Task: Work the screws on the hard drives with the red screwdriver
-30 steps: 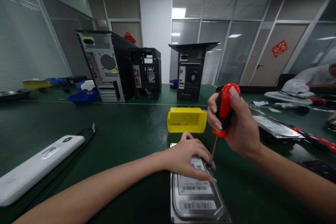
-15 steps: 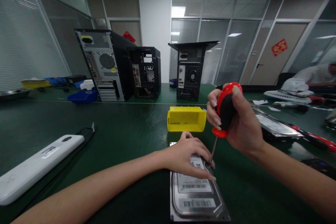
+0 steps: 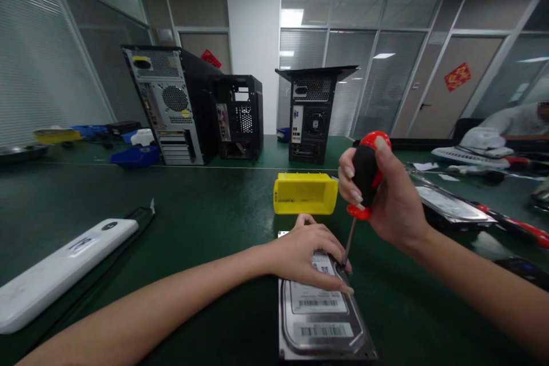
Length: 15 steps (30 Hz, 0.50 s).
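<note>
The left hand (image 3: 306, 251) lies flat and spread on the far end of the drive (image 3: 319, 314), pressing it to the table (image 3: 206, 223), holding nothing in a grip; the drive sits at 6 o'clock in the view, label up, its long side running away from the person. The right hand (image 3: 386, 197) is clenched round the screwdriver (image 3: 362, 183), whose red-and-black handle stands nearly upright; the shaft slants down to the drive's right edge, and the tip meets it just beside the left forefinger.

Against the pictures of a second and half a second ago, the handle has turned in the fist: the black grip now faces the camera where red showed before, and the fingers have shifted round it; the tip has stayed at the same spot, and the drive and the left hand have not moved. By my reading, that is a screw being turned at that corner, with the tool seated well; whether the screw has risen is too small to tell.

A yellow bin (image 3: 305, 193) stands at 12 o'clock, just beyond the left hand; a white case (image 3: 60, 271) lies at 9 o'clock; three towers (image 3: 240, 117) stand far off at 11 to 12 o'clock; another drive (image 3: 454, 206) lies at 3 o'clock.
</note>
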Available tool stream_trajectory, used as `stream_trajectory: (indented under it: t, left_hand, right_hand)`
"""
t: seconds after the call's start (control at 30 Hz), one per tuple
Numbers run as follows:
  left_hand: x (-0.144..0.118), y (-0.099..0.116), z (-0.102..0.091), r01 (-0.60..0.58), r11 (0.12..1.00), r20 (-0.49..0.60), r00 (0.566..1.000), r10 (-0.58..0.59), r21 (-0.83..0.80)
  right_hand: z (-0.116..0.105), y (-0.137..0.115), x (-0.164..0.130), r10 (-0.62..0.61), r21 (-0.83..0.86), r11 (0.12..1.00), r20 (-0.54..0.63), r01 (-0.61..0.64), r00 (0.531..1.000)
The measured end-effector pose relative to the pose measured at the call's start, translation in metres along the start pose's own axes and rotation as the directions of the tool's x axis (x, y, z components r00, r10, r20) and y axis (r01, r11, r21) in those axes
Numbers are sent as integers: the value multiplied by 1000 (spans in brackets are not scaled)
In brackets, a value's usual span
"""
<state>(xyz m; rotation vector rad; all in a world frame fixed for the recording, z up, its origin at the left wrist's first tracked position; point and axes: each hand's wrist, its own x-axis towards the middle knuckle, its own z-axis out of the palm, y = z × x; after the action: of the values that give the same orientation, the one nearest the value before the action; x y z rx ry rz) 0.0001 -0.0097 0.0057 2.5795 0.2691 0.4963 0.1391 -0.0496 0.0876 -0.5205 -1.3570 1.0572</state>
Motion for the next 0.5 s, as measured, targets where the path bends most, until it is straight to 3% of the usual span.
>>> stream_trajectory:
  t: [0.13, 0.4, 0.5]
  left_hand:
    - [0, -1, 1, -28, 1000, -4, 1000, 28, 7]
    - [0, -2, 1, -35, 999, -7, 999, 36, 26]
    - [0, -2, 1, -29, 999, -6, 1000, 29, 21]
  right_hand:
    - [-1, 1, -1, -30, 38, 999, -50, 32, 998]
    - [-4, 4, -1, -25, 129, 992, 79, 15, 997]
    - [-1, 1, -4, 6, 67, 998, 90, -12, 996]
